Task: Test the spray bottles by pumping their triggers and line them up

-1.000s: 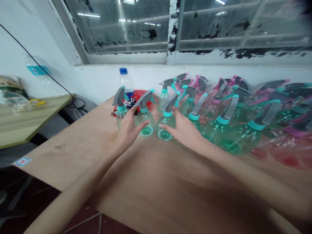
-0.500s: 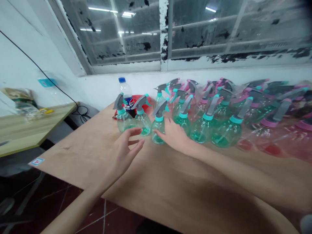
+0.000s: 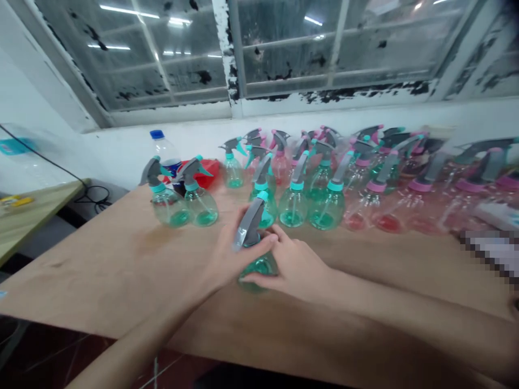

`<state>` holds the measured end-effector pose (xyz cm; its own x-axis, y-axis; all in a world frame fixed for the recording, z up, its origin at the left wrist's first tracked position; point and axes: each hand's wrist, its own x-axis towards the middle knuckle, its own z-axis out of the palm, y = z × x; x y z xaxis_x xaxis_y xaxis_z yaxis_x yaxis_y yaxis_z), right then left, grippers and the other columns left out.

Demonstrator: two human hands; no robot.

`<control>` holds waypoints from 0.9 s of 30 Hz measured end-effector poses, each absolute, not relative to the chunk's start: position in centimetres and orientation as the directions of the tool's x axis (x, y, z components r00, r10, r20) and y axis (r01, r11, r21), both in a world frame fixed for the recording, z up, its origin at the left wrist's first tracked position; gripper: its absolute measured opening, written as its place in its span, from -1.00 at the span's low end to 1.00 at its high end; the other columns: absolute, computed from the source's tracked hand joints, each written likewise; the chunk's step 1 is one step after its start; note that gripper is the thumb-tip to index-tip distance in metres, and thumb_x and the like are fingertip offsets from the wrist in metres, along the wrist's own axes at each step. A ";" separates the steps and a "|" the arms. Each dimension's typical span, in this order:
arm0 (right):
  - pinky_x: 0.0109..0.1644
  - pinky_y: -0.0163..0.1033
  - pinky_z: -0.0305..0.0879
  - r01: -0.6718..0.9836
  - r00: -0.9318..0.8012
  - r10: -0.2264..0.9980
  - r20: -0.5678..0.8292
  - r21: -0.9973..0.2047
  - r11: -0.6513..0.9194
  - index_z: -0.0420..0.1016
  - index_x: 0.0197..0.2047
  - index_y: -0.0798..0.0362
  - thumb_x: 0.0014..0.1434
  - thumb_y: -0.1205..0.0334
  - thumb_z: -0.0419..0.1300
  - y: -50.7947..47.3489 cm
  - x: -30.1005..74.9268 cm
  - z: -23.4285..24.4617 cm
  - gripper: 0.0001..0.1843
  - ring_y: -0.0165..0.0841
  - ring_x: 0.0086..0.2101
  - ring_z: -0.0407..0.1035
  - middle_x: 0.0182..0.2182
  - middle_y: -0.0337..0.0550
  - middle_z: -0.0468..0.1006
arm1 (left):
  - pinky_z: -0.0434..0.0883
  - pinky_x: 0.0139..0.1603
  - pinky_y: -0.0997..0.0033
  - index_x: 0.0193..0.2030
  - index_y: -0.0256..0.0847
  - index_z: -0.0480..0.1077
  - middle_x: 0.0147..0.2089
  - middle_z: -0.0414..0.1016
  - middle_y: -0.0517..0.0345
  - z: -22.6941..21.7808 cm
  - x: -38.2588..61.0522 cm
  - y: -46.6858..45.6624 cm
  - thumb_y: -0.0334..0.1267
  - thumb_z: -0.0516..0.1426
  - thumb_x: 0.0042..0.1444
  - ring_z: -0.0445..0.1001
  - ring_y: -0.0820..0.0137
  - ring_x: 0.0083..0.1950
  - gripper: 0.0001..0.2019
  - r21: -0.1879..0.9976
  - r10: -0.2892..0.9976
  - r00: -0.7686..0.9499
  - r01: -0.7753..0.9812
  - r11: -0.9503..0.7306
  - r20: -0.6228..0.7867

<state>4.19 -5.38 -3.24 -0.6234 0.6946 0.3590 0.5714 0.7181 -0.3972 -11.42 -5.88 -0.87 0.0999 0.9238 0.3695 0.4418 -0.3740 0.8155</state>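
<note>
A green spray bottle point(image 3: 261, 266) with a grey trigger head is between my two hands, in front of the row of bottles. My left hand point(image 3: 237, 251) is wrapped round its neck and head, the thumb lying across the front. Lower down, my right hand point(image 3: 298, 262) grips the bottle's body from the right. Two green spray bottles point(image 3: 203, 208) stand together to the left. Behind and right of my hands, more green spray bottles point(image 3: 292, 205) are lined up.
Several pink spray bottles point(image 3: 391, 210) crowd the right side of the wooden table point(image 3: 101, 275). At the back left stand a blue-capped drink bottle point(image 3: 164, 148) and a red container point(image 3: 211, 173). The window wall point(image 3: 203, 124) bounds the far edge.
My right hand has brought a green spray bottle out of the row and nearer to me. My left hand, open before, has closed round its top. The view has swung right.
</note>
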 end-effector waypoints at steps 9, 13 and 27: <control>-0.31 0.04 0.50 0.607 -0.537 0.751 0.384 -0.443 0.660 0.34 0.00 0.11 0.17 -0.31 0.07 -5.6 12.1 -4.7 -0.36 -0.06 -0.16 0.48 -0.04 0.12 0.43 | 0.51 -0.18 0.27 0.02 -0.09 0.29 -0.18 0.50 0.14 -1.3 -3.5 -4.4 -0.34 0.11 0.03 0.52 0.31 -0.22 -0.63 0.828 0.887 0.297 0.343 -0.444 0.353; -0.13 0.13 0.48 0.603 -0.555 0.736 0.388 -0.423 0.677 0.28 0.12 0.15 0.18 -0.31 0.07 -4.5 15.0 -6.2 -0.28 -0.02 -0.05 0.43 0.00 0.17 0.45 | 0.44 -0.34 0.37 0.04 -0.07 0.31 -0.35 0.45 0.26 -1.1 -2.0 -3.2 -0.38 0.10 -0.05 0.41 0.40 -0.41 -0.56 0.777 0.859 0.315 0.379 -0.503 0.403; 0.18 0.22 0.31 0.660 -0.533 0.764 0.365 -0.387 0.644 0.32 0.24 0.02 0.28 0.02 0.12 -3.0 18.7 -10.9 -0.49 -0.05 0.18 0.29 0.20 0.09 0.39 | 0.49 0.00 0.25 0.00 -0.06 0.42 -0.11 0.59 0.17 0.0 -3.3 -0.7 -0.35 0.08 -0.05 0.56 0.21 -0.06 -0.59 0.794 0.875 0.321 0.386 -0.470 0.362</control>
<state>18.71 -3.05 -10.92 -0.5325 0.7638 0.3646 0.6595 0.6445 -0.3869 -3.29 -0.71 -0.04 0.3213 0.8752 0.3616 0.3863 -0.4698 0.7937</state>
